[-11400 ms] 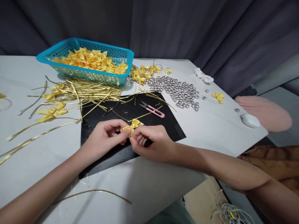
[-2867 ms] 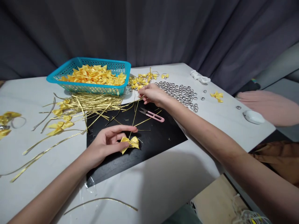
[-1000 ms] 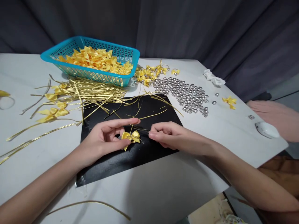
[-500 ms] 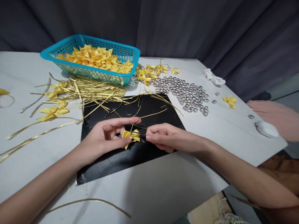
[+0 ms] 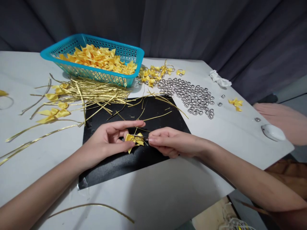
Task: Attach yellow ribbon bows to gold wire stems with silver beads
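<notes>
My left hand [image 5: 107, 140] pinches a yellow ribbon bow [image 5: 139, 139] between the thumb and the curled fingers, its index finger stretched out above. A gold wire tie runs round the middle of the bow. From the right, my right hand [image 5: 168, 140] is closed on a slim metal tool that looks like tweezers [image 5: 145, 138]; most of it is hidden in the fingers. Its tip reaches the bow's middle. Both hands are just above a black mat [image 5: 112, 172], on which loose gold ties [image 5: 158, 117] lie.
Behind the mat stands a blue basket [image 5: 96, 68] of yellow bows, with a pile of gold ties [image 5: 100, 91] before it. Silver heart-shaped beads [image 5: 192, 95] spread to the right, beside finished-looking bows [image 5: 153, 75]. A white crumpled tissue [image 5: 219, 79] and a white oval object [image 5: 273, 132] lie further right.
My right hand has shifted slightly left, and the tool has turned a little at the bow, its metal now catching light. My left hand keeps its hold.
</notes>
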Available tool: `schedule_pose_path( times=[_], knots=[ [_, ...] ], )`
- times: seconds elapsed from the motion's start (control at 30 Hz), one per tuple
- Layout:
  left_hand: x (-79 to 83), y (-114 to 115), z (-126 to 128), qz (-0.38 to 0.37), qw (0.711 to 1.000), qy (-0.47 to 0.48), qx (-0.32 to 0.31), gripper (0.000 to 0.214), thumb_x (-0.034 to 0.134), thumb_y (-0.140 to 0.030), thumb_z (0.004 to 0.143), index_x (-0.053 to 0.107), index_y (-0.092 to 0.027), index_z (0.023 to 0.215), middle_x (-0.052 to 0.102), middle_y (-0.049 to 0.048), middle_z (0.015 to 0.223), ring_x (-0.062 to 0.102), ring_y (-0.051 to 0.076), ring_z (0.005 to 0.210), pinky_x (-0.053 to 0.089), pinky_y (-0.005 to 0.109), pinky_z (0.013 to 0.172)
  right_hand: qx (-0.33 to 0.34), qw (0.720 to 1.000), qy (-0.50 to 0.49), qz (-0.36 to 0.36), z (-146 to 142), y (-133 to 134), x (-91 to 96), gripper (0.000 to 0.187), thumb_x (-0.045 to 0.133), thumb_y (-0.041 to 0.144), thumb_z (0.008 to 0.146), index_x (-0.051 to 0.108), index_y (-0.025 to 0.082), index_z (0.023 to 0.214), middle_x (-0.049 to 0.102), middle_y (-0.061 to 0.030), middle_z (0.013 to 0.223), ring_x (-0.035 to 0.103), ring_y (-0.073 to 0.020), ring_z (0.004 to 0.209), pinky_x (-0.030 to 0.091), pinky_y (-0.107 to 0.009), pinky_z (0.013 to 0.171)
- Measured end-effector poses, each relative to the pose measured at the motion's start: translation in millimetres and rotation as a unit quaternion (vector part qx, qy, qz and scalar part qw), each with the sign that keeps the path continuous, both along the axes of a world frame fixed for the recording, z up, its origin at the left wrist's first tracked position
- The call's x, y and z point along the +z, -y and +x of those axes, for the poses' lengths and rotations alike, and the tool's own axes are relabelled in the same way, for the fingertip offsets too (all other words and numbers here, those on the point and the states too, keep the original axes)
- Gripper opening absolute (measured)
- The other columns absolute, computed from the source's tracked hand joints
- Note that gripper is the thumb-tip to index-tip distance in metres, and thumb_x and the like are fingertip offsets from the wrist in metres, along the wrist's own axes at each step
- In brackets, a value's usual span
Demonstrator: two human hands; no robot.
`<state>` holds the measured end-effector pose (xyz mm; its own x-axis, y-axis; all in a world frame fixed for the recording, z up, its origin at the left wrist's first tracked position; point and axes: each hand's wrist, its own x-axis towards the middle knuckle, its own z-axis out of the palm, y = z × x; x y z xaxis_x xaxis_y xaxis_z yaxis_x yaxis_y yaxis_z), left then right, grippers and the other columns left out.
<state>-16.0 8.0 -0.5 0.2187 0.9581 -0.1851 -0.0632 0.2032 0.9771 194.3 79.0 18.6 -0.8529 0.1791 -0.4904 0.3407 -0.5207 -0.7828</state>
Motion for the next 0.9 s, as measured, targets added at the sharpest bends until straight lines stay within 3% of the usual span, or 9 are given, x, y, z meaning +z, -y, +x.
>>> schedule_pose_path(
  times=[0.9],
  knots=[
    [-1.5,-0.1,-1.3,0.008,1.000,-0.008,-0.004,0.046,0.073,-0.018,0.072,0.066,-0.034,0.115,0.046,-0.0054,0.058,0.039,0.005,0.052,0.034,0.013,0.046,-0.017,1.000,-0.006,-0.014,-0.6,0.4,-3.0,0.039,0.059,0.047,0.083,0.035,0.019,0.070,0.020,0.0130,0.046,0.010,-0.0018,0.039,0.009,-0.013,0.033]
  ],
)
